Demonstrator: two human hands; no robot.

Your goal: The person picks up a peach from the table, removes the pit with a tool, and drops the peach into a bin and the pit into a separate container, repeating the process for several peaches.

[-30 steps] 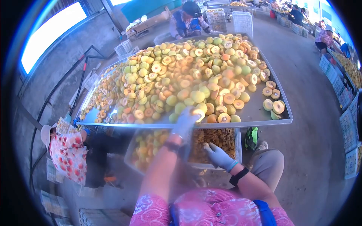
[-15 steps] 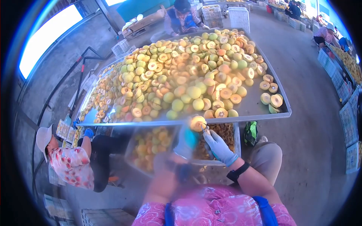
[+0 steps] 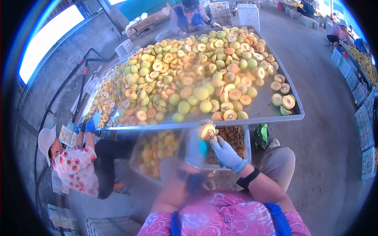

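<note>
My left hand [image 3: 197,147], in a pale glove and smeared by a blur on the lens, holds a cut peach half [image 3: 207,131] at the table's near edge, cut face toward me. My right hand [image 3: 227,153], gloved and with a black band at the wrist, is closed around a small pitting tool, mostly hidden by the fingers. Its tip is at the middle of the peach half. Below my hands stands a crate of brown peach pits [image 3: 232,138]. To its left, another crate holds peach pieces [image 3: 159,147].
A metal-rimmed table [image 3: 271,119] bears a big heap of whole and halved peaches [image 3: 189,74]. A co-worker [image 3: 75,165] in a hat sits at the left; another person [image 3: 191,17] works at the far side. White crates [image 3: 363,133] line the right.
My right hand has brought the tool's tip onto the peach half, where its loop showed beside it before. The left co-worker's gloved hand has risen toward the table edge.
</note>
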